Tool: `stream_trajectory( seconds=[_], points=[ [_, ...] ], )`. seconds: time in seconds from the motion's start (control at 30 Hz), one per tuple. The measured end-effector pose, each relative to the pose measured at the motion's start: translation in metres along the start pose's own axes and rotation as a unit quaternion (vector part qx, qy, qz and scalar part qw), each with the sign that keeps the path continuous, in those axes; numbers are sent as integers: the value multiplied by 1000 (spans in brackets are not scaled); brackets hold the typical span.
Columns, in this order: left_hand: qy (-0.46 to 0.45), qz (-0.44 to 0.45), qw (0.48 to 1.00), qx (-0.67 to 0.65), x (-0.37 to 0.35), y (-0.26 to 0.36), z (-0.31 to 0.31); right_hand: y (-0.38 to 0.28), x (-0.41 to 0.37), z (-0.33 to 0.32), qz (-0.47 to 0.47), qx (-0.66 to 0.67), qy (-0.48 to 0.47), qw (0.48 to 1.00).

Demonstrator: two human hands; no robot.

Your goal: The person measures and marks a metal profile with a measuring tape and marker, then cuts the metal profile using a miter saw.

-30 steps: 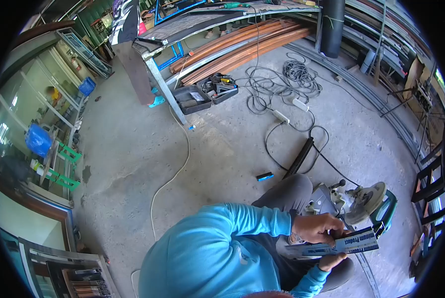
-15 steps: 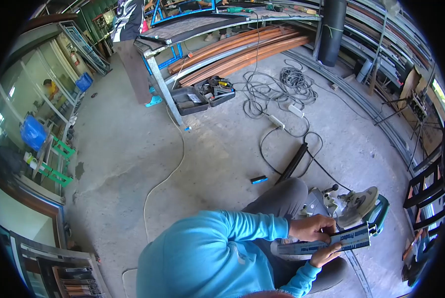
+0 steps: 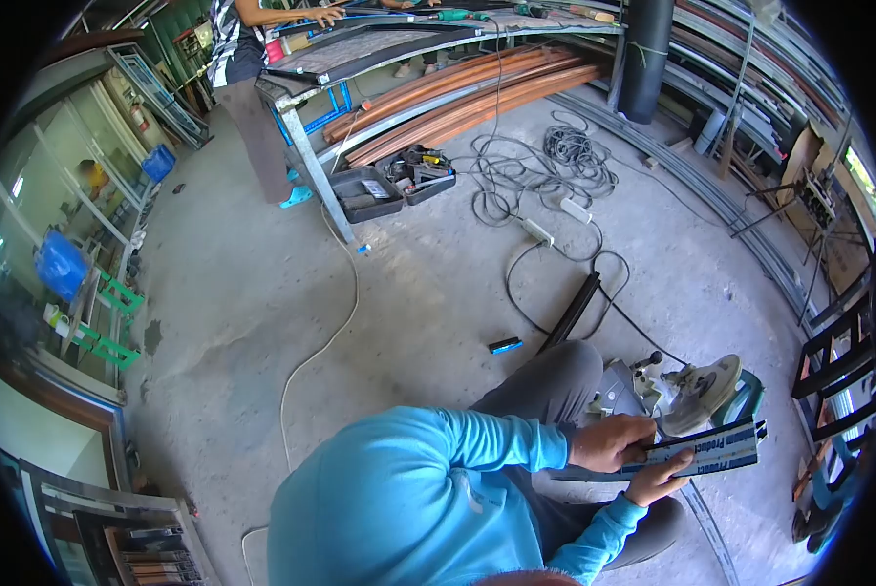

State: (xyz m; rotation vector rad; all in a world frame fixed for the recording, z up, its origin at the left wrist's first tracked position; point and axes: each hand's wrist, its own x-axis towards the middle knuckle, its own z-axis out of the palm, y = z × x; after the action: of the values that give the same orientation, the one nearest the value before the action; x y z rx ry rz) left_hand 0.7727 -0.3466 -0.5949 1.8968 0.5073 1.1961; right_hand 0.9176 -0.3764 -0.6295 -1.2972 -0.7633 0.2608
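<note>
My left hand (image 3: 614, 442) grips a metal profile (image 3: 702, 452) wrapped in film printed with "Product". From below, my right hand (image 3: 659, 478) holds the same profile, its thumb lying on the printed face. The profile points right, and its left part is partly hidden behind my hands. Just beyond it stands a cut-off saw (image 3: 697, 396) with a round pale guard and a green handle. A long thin strip (image 3: 709, 532) lies on the floor below my right hand.
A black bar (image 3: 570, 311) and a small black-and-blue piece (image 3: 505, 345) lie ahead. Cables (image 3: 545, 181) coil across the floor near an open toolbox (image 3: 364, 195). Another person (image 3: 252, 107) stands at the workbench (image 3: 301, 166), above brown profiles (image 3: 477, 107).
The profile has shifted right in my hands, and my right hand has moved right and up. The blue frame has gone from view on the workbench; the other person's arm now reaches over it.
</note>
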Motion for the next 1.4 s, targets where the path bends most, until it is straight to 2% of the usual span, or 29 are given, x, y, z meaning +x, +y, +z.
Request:
stream_trajectory(
  seconds=[0.07, 0.17, 0.2, 0.3, 0.33, 0.43, 0.5, 0.57, 0.67, 0.73, 0.8, 0.83, 0.9, 0.93, 0.97, 1.03, 1.17, 1.23, 1.27, 1.37, 1.4],
  points=[
    [-39, 9, 999, -2, 6, 0, -9, -13, 3, -4, 38, 22, -12, 999],
    [-87, -97, 989, -67, -5, -10, -9, -23, 9, -13, 99, 37, -1, 994],
    [-130, -106, 982, -85, -10, -14, -10, -31, 14, -19, 113, 59, -15, 992],
    [-150, -106, 973, -139, -12, -13, -10, -46, 15, -23, 118, 107, -37, 987],
    [-150, -90, 972, -158, -12, -10, -9, -59, 21, -28, 36, 227, -192, 954],
    [-129, -23, 986, -107, -6, 1, -13, -25, 20, -42, 4, 216, -316, 924],
    [-127, -38, 986, -100, -5, 1, -10, -13, -7, -28, 71, 266, -168, 947],
    [-101, -38, 992, -66, -8, 4, -6, 2, -13, -30, 117, 125, -76, 982],
    [-20, -4, 1000, -1, -6, 6, 1, 14, -11, -22, 124, 57, -2, 991],
    [-15, -11, 1000, -15, -4, 5, 5, 10, -3, -22, 110, 56, -11, 992],
    [-28, -4, 999, -31, 6, 12, -3, -22, 3, -7, 106, 67, 28, 992],
    [-47, -25, 998, -38, 6, 12, -6, -20, 9, -14, 148, 111, 1, 983],
    [-82, -65, 993, -53, 6, 9, -10, -40, 16, -16, 114, 125, -37, 985],
    [-104, -92, 987, -80, -5, -9, -4, -53, 18, -11, 99, 109, 14, 989],
    [-104, -82, 988, -78, -9, -13, -2, -57, 27, -21, 42, 131, -72, 988],
    [-108, -61, 989, -75, -14, -20, 0, -53, 27, -16, 30, 114, -49, 992],
    [-44, -60, 997, -3, -10, -8, 6, -50, 30, -13, 0, 73, -15, 997],
    [-36, -43, 998, -11, -6, -8, 8, -53, 30, -11, -21, 73, 13, 997],
    [-34, -31, 999, -12, -2, -9, 5, -60, 33, -11, -24, 69, -7, 997],
    [-90, -96, 978, -163, 2, -6, -5, -90, 37, -11, 75, 149, -26, 986],
    [-96, -89, 978, -164, 3, -3, -8, -118, 28, 8, 76, 264, -21, 961]
  ],
)
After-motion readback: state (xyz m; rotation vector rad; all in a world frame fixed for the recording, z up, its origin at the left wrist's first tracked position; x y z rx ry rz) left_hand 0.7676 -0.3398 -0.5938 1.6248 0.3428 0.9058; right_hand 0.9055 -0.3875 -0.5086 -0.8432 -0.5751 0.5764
